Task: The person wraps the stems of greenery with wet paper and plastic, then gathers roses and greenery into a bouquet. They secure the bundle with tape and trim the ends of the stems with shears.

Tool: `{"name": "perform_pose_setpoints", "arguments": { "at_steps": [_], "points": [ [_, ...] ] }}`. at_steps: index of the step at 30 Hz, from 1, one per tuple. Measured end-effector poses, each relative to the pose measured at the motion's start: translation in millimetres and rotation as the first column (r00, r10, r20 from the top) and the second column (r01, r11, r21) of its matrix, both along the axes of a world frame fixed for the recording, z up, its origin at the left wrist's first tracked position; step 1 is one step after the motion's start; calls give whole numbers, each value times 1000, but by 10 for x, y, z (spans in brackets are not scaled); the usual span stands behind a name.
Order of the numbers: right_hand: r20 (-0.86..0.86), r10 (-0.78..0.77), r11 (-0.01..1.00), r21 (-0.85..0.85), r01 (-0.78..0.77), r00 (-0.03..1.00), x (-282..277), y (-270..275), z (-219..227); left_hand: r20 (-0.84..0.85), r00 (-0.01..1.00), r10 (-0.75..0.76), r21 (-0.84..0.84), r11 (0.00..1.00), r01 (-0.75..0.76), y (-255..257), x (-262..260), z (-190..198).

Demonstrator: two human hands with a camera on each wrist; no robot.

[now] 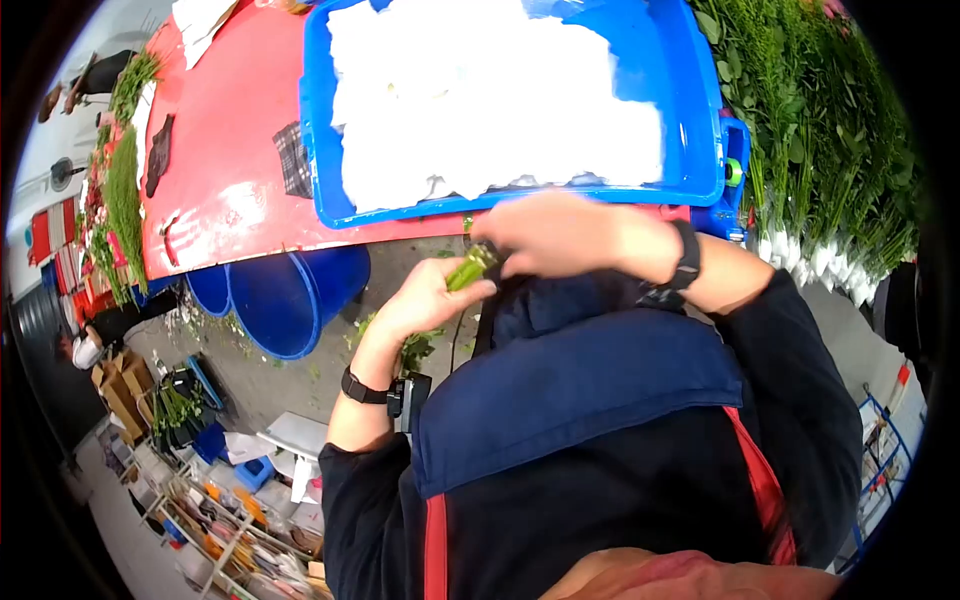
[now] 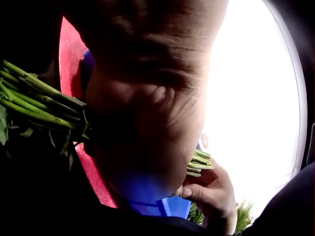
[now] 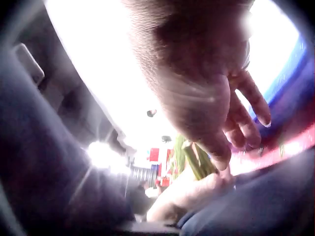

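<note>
My left hand [image 1: 425, 296] grips a bundle of green cut stems [image 1: 470, 268], thumb laid along it. In the left wrist view the leafy stems [image 2: 42, 98] stick out on one side of that hand, and their cut ends [image 2: 199, 163] on the other. My right hand [image 1: 565, 235], blurred in the head view, is right at the cut ends. Its thumb [image 3: 216, 150] lies close over the stems in the right wrist view, while the other fingers [image 3: 246, 123] hang spread beyond. I cannot tell whether it pinches anything.
A blue tray [image 1: 712, 130] with overexposed white contents sits on the red table [image 1: 235, 110]. Blue buckets [image 1: 275, 305] stand below its edge at left. Bundled greenery [image 1: 820, 130] fills the right side. A patterned cloth [image 1: 292, 160] lies beside the tray.
</note>
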State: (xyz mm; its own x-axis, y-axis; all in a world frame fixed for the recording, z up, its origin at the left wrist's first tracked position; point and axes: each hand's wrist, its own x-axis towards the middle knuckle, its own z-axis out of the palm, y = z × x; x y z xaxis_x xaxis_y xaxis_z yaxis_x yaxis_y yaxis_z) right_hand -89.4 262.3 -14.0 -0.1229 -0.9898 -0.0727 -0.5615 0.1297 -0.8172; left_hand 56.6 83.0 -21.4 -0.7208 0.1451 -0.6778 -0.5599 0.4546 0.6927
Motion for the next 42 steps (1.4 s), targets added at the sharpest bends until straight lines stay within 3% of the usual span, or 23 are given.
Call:
{"name": "perform_pose_setpoints", "arguments": {
  "at_steps": [1,2,3,4,5,7,8,9,12,15,18,21,24,25,28,30,31,33,34,37,38,40,42],
  "points": [
    [51,-208,977,-25,210,977,-153,186,-72,-11,998,62,-21,998,-62,-13,-10,-77],
    [3,-306,948,-87,305,952,-387,351,-222,-20,991,133,-48,990,-134,-30,-21,-121],
    [28,-494,869,48,492,869,-555,473,-294,2,987,163,-42,986,-163,-26,-109,-43],
    [-126,-558,828,-19,560,820,-664,549,-230,6,970,243,-49,969,-242,-19,-140,-46],
    [-139,-593,803,-36,594,793,-701,562,-165,-29,939,342,-53,938,-343,1,-177,-54],
    [-108,-559,827,-149,542,822,-592,422,-214,-105,869,483,-88,866,-492,5,-231,-87],
    [-126,-510,848,-240,472,851,-510,294,-285,-120,796,594,-2,801,-598,24,-266,-46],
    [-180,-445,860,-359,363,877,-424,134,-353,-144,769,623,1,777,-629,8,-276,-70],
    [-427,-382,887,-418,195,820,-259,-282,-367,-160,700,696,7,710,-705,-37,-369,-106],
    [-292,-348,890,-401,216,891,-302,-413,-449,-172,655,736,63,672,-738,-69,-437,-94],
    [158,-333,891,-270,365,930,-275,-326,-333,-174,671,720,136,693,-708,-104,-449,-65],
    [484,-367,920,63,387,795,-329,-211,-344,-104,724,682,277,719,-638,-72,-536,108],
    [526,-490,860,161,484,695,-345,-153,-199,-283,780,558,171,830,-531,139,-638,232],
    [518,-481,873,209,441,707,-376,-120,-177,-331,842,425,72,901,-427,124,-655,146],
    [491,-466,881,338,333,736,-522,-6,-220,-326,752,573,97,811,-577,215,-725,-10],
    [460,-473,865,406,296,752,-673,137,-343,-298,793,532,-15,828,-561,165,-763,19],
    [476,-555,822,437,365,682,-739,216,-316,-285,783,552,12,819,-574,167,-786,37],
    [140,-666,734,299,610,732,-1048,464,-556,-216,764,608,80,790,-607,146,-807,6],
    [-34,-706,689,197,698,707,-1150,603,-642,-178,742,646,114,762,-637,153,-834,52],
    [-321,-475,841,107,530,819,-1204,897,-738,-161,748,644,145,765,-628,171,-875,41],
    [-428,-292,898,185,399,855,-1173,937,-763,-163,777,608,115,794,-597,189,-896,71],
    [-464,-321,924,36,380,825,-1102,963,-831,-172,814,555,75,831,-551,224,-921,77],
    [-410,-426,875,42,483,806,-1177,980,-814,-192,829,525,62,850,-524,264,-954,64]
  ]
}}
